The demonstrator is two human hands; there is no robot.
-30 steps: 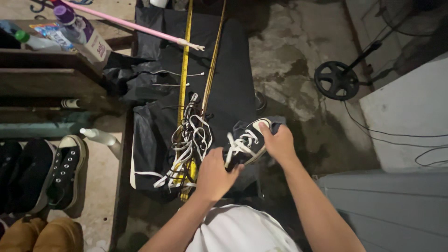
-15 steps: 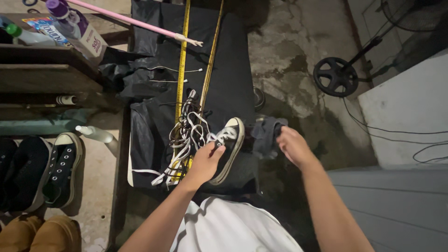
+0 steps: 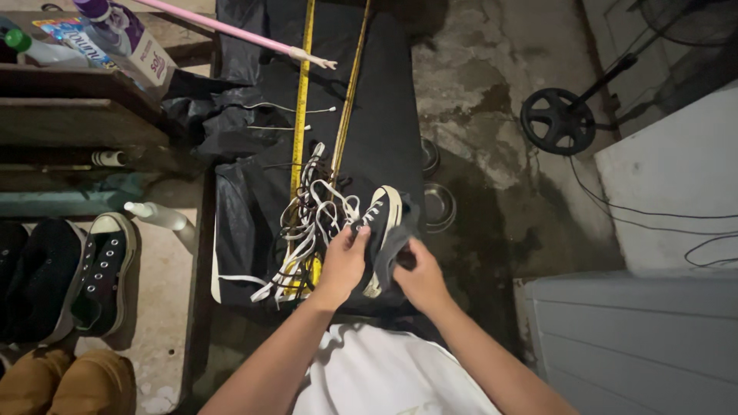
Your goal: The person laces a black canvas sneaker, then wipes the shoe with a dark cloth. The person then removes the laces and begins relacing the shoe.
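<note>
Near the front edge of the worktop [image 3: 384, 92] — a long surface draped in black cloth — a black canvas sneaker [image 3: 380, 230] with a white rubber toe cap and sole is held between both hands. The left hand [image 3: 344, 263] is closed on the shoe's left side, fingers clamped on the canvas by the eyelets, apparently to keep it steady. The right hand [image 3: 419, 277] is pinched on a dark grey rag [image 3: 393, 247], which is pressed against the shoe's right side, as though for wiping; the rag looks soft and crumpled.

Just left of the shoe, a tangled heap of white laces [image 3: 307, 223] lies on the cloth, flat and ribbon-like, some ends trailing toward the near edge. Two yellow measuring tapes [image 3: 304, 100] are stretched lengthwise down the worktop, running under the laces. A thin pink stick [image 3: 231, 31] is laid slantwise across the far left corner.

On the floor to the left, another black sneaker [image 3: 104, 269] stands upright beside darker shoes, with tan shoes [image 3: 65, 380] nearer. A white plastic bottle [image 3: 157, 215] lies on its side — and bare, stained concrete [image 3: 492, 115] is seen to the right.
</note>
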